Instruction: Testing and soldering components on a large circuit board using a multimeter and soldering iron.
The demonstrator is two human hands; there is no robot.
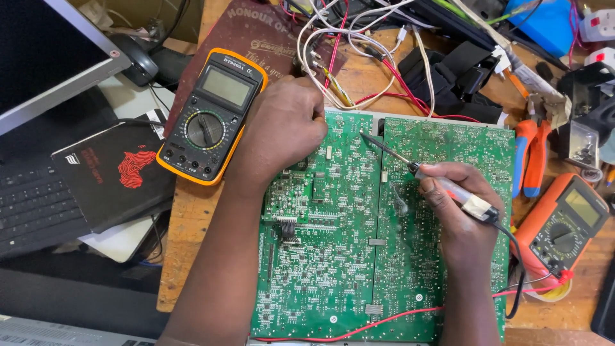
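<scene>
the green circuit board (333, 256) lies flat on the wooden desk (186, 224), solder side up, so the joints can be reached. the left hand (282, 125) rests closed on its top edge, seemingly to steady it. the right hand (458, 205) grips the soldering iron (442, 186) like a pen; its long axis runs diagonally, tip pointing up-left onto the board near the top. a yellow multimeter (211, 115) sits just beside the left hand.

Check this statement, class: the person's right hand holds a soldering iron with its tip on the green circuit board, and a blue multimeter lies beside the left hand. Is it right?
Not quite. The head view shows the multimeter beside the left hand is yellow and black, not blue. The right hand does hold the soldering iron with its tip on the green circuit board.
</scene>
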